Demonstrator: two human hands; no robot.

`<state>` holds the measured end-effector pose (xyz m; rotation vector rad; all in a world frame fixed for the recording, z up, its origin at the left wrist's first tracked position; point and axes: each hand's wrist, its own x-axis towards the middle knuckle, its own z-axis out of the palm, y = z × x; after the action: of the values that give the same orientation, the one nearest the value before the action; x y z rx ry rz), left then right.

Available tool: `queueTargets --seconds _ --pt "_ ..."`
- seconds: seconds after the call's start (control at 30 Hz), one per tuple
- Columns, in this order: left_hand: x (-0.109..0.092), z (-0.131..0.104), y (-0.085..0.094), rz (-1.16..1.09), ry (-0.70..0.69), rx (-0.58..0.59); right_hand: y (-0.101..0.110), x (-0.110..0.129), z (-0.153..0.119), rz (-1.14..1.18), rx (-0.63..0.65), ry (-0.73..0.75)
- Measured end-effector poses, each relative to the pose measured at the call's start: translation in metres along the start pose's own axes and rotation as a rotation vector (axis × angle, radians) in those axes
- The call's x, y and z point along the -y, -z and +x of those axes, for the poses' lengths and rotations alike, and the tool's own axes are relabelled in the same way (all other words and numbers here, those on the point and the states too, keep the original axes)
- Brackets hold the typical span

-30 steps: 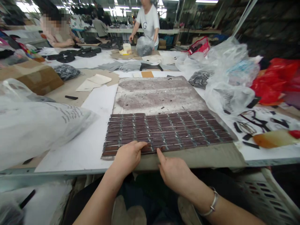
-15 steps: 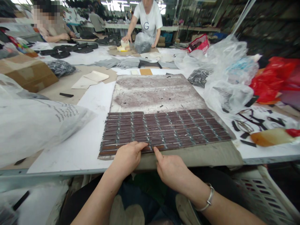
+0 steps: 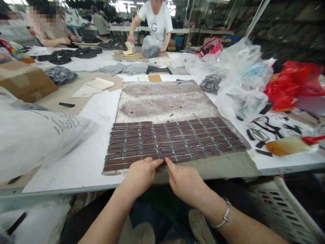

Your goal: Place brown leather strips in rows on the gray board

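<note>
Rows of narrow dark brown strips (image 3: pixel 175 137) lie side by side on a worn, whitish-stained board (image 3: pixel 162 98). At their front edge, my left hand (image 3: pixel 142 174) has its index finger on a brown strip (image 3: pixel 114 166), the other fingers curled under. My right hand (image 3: pixel 186 181), with a bangle on the wrist, sets its index fingertip on the same front edge, close to the left fingertip. Its remaining fingers are folded in. Both hands seem closed on the strip's edge, with the thumbs hidden from me.
Plastic-wrapped goods (image 3: pixel 38 135) stand at the left by a cardboard box (image 3: pixel 25 81). At the right are clear plastic bags (image 3: pixel 241 74), a red bag (image 3: pixel 291 83), a glue bottle (image 3: pixel 284 146) and scissors (image 3: pixel 259 135). Co-workers sit and stand across the table.
My fingertips have drawn closer together at the strips' front edge, the left one moving slightly right. The whole view has shifted a little. A co-worker's hand has lifted slightly above a pale block.
</note>
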<state>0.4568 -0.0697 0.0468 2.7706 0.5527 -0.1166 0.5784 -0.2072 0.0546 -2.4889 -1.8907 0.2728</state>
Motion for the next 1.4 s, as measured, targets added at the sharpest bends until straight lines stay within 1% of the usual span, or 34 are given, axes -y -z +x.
queueTargets --seconds 0.23,0.5,0.7,0.77,0.83,0.93,1.03,1.1,1.17,1.27,1.4 --pt "-0.005 0.003 -0.002 0.014 0.001 0.028 -0.003 -0.002 0.0 -0.107 0.039 -0.033" --pt "-0.009 0.004 0.0 0.015 0.054 0.057 0.005 -0.001 0.001 -0.11 0.116 -0.073" --pt "-0.009 0.005 -0.002 -0.025 0.034 0.042 0.003 -0.003 0.002 -0.097 0.13 -0.069" --pt "-0.008 0.006 -0.002 -0.06 0.028 0.033 0.003 -0.005 0.002 -0.085 0.103 -0.079" --pt "-0.005 0.008 0.0 -0.123 0.022 0.015 0.007 -0.009 0.001 -0.021 0.04 -0.095" --pt "0.004 0.009 0.009 -0.251 0.054 -0.062 0.018 -0.023 -0.002 0.176 -0.132 -0.141" --pt "0.014 0.007 0.02 -0.345 0.136 -0.172 0.026 -0.035 -0.002 0.337 -0.281 -0.164" --pt "0.018 0.006 0.025 -0.389 0.177 -0.227 0.026 -0.038 -0.002 0.393 -0.311 -0.111" --pt "0.019 0.007 0.028 -0.436 0.196 -0.258 0.023 -0.036 -0.001 0.413 -0.308 -0.031" --pt "0.016 0.015 0.026 -0.519 0.199 -0.26 0.014 -0.033 0.003 0.405 -0.301 0.1" --pt "0.013 0.029 0.024 -0.556 0.208 -0.267 0.005 -0.035 0.008 0.363 -0.327 0.154"
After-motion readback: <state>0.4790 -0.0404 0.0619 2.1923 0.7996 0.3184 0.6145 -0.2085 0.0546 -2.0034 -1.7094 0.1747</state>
